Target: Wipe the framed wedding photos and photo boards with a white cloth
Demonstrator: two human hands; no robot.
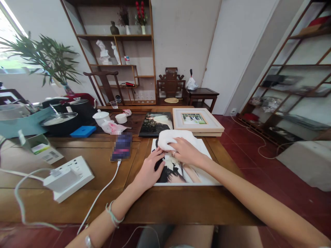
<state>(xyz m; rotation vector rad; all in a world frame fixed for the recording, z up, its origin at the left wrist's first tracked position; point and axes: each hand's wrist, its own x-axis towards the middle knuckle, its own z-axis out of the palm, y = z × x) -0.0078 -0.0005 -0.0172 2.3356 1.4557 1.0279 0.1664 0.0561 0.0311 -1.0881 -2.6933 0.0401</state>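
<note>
A photo panel (207, 175) with a white border lies flat on the wooden table in front of me. My left hand (151, 168) rests on its left side, fingers stretched out and holding nothing. My right hand (184, 151) is closed on a white cloth (190, 136), which is bunched against the upper part of the panel. Hand and cloth hide part of the picture. Just beyond are a dark photo panel (152, 125) and, to its right, a light-framed photo (193, 119) stacked on another frame.
On the wooden table (181, 203) at left are a white power strip (74, 175), a charging phone (121, 147), an opened box (43, 150), a blue box (83, 131), a lidded pan (60, 122) and a white teapot (100, 116). Cables cross the left side. Shelves stand behind and at right.
</note>
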